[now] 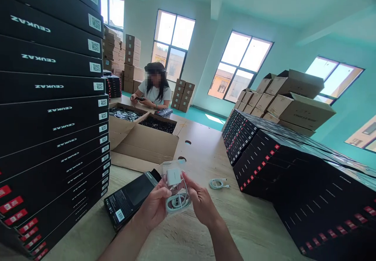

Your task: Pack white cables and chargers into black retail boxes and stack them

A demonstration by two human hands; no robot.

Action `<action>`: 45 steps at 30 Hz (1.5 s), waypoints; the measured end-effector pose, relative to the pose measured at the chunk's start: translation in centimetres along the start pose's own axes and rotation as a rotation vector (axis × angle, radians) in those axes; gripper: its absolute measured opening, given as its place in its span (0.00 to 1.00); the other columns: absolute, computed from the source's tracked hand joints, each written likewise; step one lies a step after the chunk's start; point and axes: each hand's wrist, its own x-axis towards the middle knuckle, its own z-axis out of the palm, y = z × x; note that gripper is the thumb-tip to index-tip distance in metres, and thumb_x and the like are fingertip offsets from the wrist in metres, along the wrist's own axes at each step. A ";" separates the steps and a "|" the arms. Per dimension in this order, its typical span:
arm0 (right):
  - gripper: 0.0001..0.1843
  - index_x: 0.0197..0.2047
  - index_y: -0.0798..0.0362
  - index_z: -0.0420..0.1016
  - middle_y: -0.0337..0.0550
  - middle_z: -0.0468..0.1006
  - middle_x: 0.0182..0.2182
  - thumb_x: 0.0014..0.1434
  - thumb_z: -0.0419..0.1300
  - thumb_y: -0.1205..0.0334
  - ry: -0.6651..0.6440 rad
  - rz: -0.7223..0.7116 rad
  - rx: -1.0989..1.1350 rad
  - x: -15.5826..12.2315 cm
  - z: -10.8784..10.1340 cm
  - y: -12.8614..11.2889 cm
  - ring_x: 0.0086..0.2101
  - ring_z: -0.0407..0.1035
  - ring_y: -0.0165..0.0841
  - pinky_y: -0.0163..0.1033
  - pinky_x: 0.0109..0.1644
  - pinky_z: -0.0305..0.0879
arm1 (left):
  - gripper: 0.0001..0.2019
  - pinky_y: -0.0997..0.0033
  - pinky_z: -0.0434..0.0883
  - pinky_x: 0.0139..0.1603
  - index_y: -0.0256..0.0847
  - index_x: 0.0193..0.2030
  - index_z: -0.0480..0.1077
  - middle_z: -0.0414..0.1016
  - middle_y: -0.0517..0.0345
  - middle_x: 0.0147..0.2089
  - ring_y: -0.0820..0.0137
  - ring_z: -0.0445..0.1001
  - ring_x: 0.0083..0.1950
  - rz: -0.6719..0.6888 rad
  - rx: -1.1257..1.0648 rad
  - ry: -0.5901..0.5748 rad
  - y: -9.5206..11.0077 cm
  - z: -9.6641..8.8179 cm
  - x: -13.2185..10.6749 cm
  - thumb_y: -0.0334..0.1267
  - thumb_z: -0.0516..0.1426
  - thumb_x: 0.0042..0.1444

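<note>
Between my two hands is a clear plastic bag (168, 168) with a white charger plug (174, 177) and a coiled white cable (178, 203) inside. My left hand (157, 203) grips the bag's left side, thumb across its front. On the right edge, my right hand (202, 202) pinches the bag near the plug and cable. A black box (132, 198) lies on the table beside my left hand, its far end flap raised. To the right of my right hand, a loose coiled white cable (217, 183) rests on the table.
Tall stacks of black boxes rise at left (53, 96) and right (264, 167). Ahead, an open cardboard carton (147, 143) stands near bins of small dark parts (157, 124) and silvery pieces (125, 114). Across the table (202, 139) sits a person (155, 89) handling a dark item.
</note>
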 end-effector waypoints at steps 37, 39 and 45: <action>0.26 0.71 0.42 0.62 0.45 0.78 0.57 0.72 0.48 0.57 0.077 -0.057 -0.070 0.7 1.9 2.7 0.54 0.73 0.37 0.44 0.60 0.67 | 0.41 0.57 0.76 0.53 0.43 0.68 0.65 0.83 0.50 0.50 0.53 0.81 0.51 -0.047 0.132 0.249 0.5 0.7 0.9 0.27 0.62 0.42; 0.24 0.68 0.41 0.67 0.45 0.74 0.60 0.71 0.51 0.55 0.080 -0.030 0.071 0.9 1.5 2.3 0.58 0.69 0.38 0.45 0.63 0.64 | 0.42 0.58 0.77 0.52 0.43 0.69 0.64 0.83 0.50 0.50 0.54 0.81 0.51 -0.063 0.147 0.270 0.8 0.8 0.9 0.27 0.61 0.42; 0.27 0.66 0.38 0.69 0.46 0.74 0.59 0.65 0.60 0.48 0.195 0.102 0.674 1.4 -2.0 0.7 0.53 0.71 0.39 0.43 0.50 0.70 | 0.44 0.59 0.77 0.49 0.43 0.69 0.63 0.83 0.48 0.50 0.57 0.81 0.50 -0.136 0.141 0.243 1.6 2.2 0.3 0.27 0.59 0.39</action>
